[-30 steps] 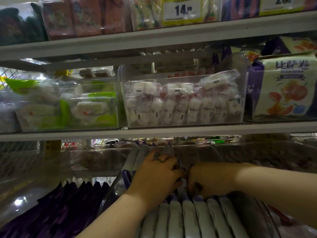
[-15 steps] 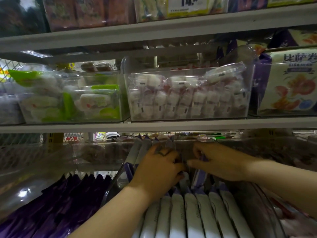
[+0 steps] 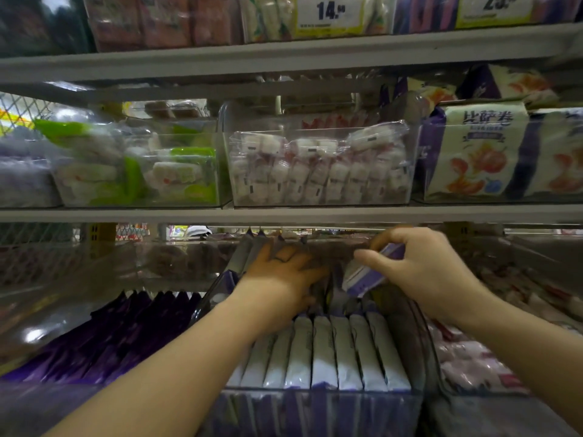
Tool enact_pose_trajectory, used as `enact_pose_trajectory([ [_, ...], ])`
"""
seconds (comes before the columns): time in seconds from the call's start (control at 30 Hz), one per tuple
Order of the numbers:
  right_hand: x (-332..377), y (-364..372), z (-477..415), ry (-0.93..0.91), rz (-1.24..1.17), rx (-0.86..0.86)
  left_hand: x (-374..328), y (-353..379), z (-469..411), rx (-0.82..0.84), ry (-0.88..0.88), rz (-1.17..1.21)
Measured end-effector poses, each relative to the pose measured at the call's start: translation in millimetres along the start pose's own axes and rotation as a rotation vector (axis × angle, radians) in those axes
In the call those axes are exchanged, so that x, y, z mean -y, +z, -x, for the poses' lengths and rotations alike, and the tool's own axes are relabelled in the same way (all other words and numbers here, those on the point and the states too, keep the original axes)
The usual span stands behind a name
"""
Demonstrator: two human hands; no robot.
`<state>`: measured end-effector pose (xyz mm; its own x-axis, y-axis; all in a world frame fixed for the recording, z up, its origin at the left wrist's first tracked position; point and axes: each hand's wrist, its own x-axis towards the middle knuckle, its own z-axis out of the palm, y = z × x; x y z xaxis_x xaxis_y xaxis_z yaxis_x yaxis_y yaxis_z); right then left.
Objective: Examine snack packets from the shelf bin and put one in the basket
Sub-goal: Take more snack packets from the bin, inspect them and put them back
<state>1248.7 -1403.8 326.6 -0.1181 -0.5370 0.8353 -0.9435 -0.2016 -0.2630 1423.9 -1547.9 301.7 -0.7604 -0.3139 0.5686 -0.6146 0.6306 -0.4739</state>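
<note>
A clear shelf bin [image 3: 419, 348] on the lowest shelf holds a row of white and purple snack packets [image 3: 325, 354] standing on edge. My right hand [image 3: 422, 272] pinches one purple and white packet [image 3: 366, 274], lifted above the row and tilted. My left hand [image 3: 280, 279] reaches into the back of the bin, its fingers spread against the packets there; its fingertips are hidden among them. No basket is in view.
A bin of dark purple packets [image 3: 126, 335] lies to the left, and pink and white packets [image 3: 473, 361] to the right. The shelf board [image 3: 284, 214] above carries clear bins of wrapped sweets [image 3: 318, 171] and hangs close over my hands.
My right hand has risen out of the row and moved right, pulling one packet up with it. My left hand has stayed at the back of the bin.
</note>
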Motion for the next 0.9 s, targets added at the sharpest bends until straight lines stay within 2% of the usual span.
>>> enact_pose_trajectory([
  [0.1, 11, -15, 19, -0.043, -0.001, -0.073, -13, -19, 16, -0.108, -0.028, 0.083],
  [0.17, 20, -22, 34, -0.077, -0.068, -0.14, -25, -30, 26, -0.221, -0.115, 0.246],
  [0.37, 46, -14, 93, -0.135, -0.422, -0.258, -63, -54, 56, -0.577, -0.56, 1.123],
  [0.47, 54, 5, 126, -0.125, -0.544, -0.285, -83, -56, 71, -0.513, -0.71, 1.641],
  [0.53, 58, 18, 146, -0.106, -0.623, -0.253, -94, -55, 85, -0.396, -0.672, 1.938],
  [0.57, 59, 26, 156, -0.091, -0.659, -0.218, -98, -53, 93, -0.35, -0.656, 2.014],
  [0.63, 60, 41, 176, -0.039, -0.724, -0.13, -106, -47, 108, -0.339, -0.677, 2.019],
  [0.73, 60, 60, 200, 0.036, -0.842, -0.087, -120, -35, 128, -0.417, -0.736, 1.755],
  [0.8, 57, 68, 208, 0.155, -0.928, -0.086, -130, -23, 141, -0.401, -0.691, 1.628],
  [0.9, 47, 76, 213, 0.365, -0.944, -0.056, -142, -6, 163, -0.359, -0.598, 1.558],
])
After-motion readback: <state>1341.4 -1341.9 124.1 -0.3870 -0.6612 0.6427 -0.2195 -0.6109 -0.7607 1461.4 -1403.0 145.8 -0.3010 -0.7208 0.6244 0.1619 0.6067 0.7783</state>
